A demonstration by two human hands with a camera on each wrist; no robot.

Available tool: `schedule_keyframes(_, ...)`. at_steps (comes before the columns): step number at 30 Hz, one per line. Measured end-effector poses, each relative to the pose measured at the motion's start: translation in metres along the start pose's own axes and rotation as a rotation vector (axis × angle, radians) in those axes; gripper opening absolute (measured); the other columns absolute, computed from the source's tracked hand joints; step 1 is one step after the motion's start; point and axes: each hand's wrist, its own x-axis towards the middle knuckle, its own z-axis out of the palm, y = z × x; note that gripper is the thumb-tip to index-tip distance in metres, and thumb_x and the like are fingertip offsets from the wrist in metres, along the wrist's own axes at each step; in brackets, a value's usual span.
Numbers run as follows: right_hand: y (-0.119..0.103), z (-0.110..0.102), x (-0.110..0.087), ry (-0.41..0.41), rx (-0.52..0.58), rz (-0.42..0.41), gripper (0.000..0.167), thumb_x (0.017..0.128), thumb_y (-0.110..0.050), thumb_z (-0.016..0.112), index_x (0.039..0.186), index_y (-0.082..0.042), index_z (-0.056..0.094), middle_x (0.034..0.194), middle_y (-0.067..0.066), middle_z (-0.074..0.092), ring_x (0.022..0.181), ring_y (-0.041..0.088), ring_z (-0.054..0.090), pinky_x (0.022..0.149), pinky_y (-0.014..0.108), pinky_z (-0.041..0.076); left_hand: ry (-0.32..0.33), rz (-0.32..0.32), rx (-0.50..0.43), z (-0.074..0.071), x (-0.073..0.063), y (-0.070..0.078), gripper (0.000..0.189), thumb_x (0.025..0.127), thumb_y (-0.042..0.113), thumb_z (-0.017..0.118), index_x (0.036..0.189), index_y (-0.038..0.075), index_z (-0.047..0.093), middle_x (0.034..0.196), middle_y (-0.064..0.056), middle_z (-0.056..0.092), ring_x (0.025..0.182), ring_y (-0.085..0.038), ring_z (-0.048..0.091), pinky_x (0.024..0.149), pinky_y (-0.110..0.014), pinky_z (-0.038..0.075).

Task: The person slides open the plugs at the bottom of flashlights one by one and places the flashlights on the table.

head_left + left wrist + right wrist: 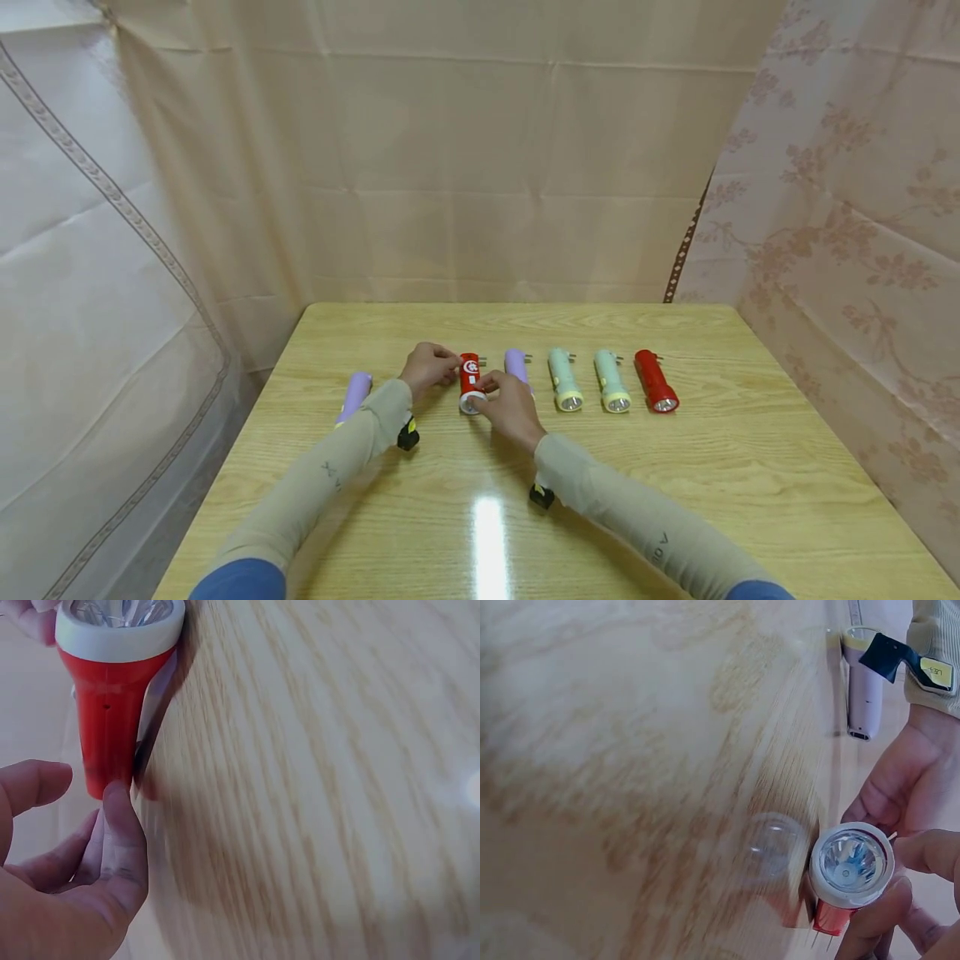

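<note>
A red flashlight (469, 372) with a white head and a round white mark lies near the table's middle, metal prongs at its tail. My right hand (512, 408) holds it by the head. In the right wrist view, a thumb and a finger (877, 913) sit on either side of the white rim (817, 874). My left hand (431, 367) is at the tail, left of the body. In the left wrist view, one of its fingertips (116, 799) touches the tail end while another finger (41, 784) stays apart from it.
A purple flashlight (356, 395) lies left, partly behind my left forearm. Right of the hands lie another purple flashlight (516, 363), two mint-green flashlights (562, 372) (609, 373) and a red flashlight (651, 377). Curtains (525, 167) surround the wooden table (712, 483).
</note>
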Motion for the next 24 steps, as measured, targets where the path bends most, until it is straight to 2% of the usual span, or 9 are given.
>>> schedule_keyframes(6,-0.003,-0.003,-0.004,0.014,-0.002,-0.032,0.023,0.088,-0.022,0.082,0.103,-0.007,0.072,0.100,0.003,0.070,0.096,0.024,0.065,0.082,0.038,0.054,-0.010,0.027,-0.009,-0.011,-0.009,0.000,0.019,0.100,0.011,0.067,0.111,-0.004,0.072,0.106,-0.019,0.072,0.085,-0.021,0.070,0.076,-0.033,0.060)
schedule_keyframes(15,-0.009,-0.010,-0.019,-0.003,0.033,-0.029,0.021,0.092,-0.026,0.077,0.102,-0.010,0.069,0.089,0.002,0.067,0.077,0.017,0.060,0.062,0.030,0.050,-0.118,0.102,-0.003,-0.023,-0.036,-0.004,0.029,0.104,0.018,0.063,0.118,-0.007,0.067,0.107,-0.019,0.070,0.095,-0.028,0.070,0.086,-0.041,0.059)
schedule_keyframes(24,-0.006,-0.011,-0.033,-0.035,0.007,-0.059,0.016,0.095,-0.028,0.075,0.098,-0.013,0.070,0.083,-0.001,0.067,0.069,0.013,0.059,0.058,0.029,0.048,-0.212,0.129,-0.003,-0.031,-0.071,-0.006,0.035,0.105,0.023,0.063,0.123,-0.007,0.065,0.113,-0.023,0.068,0.096,-0.029,0.069,0.090,-0.047,0.058)
